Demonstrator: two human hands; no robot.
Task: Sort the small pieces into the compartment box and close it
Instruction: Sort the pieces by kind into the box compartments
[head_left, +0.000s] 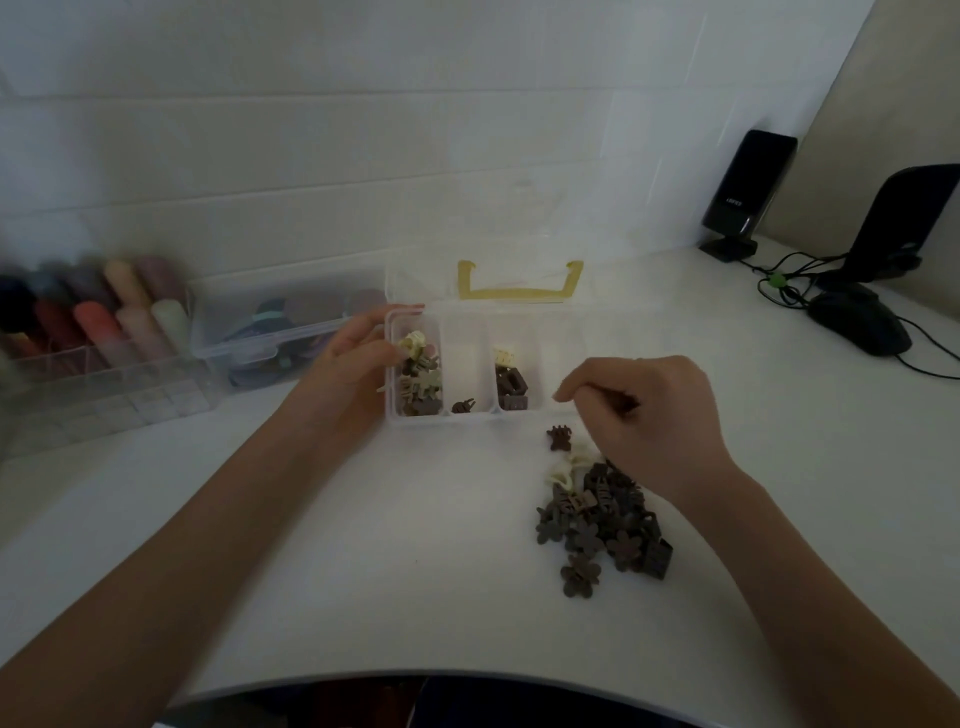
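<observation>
The clear compartment box (467, 364) lies open mid-table, lid raised toward the wall. Left hand (345, 371) grips its left edge, fingers curled on the rim. Right hand (649, 415), fingers pinched on a dark piece, hovers at the box's near-right corner above the loose pile (602, 519); bare table (363, 545) lies left of the pile

Worktop (363, 571): the near centre and near left are left bare, an open approach between the two forearms. Compartment box (470, 418): its left wall is flanked by the left hand (348, 374); its raised lid (519, 260) closes the far side. Pile of small pieces (602, 519): the near right is occupied, overhung by the right hand (649, 415). Storage bins (156, 353): the far left is blocked. Speaker (748, 192), mouse (857, 322) and cables (779, 280): the far right is cluttered.
</observation>
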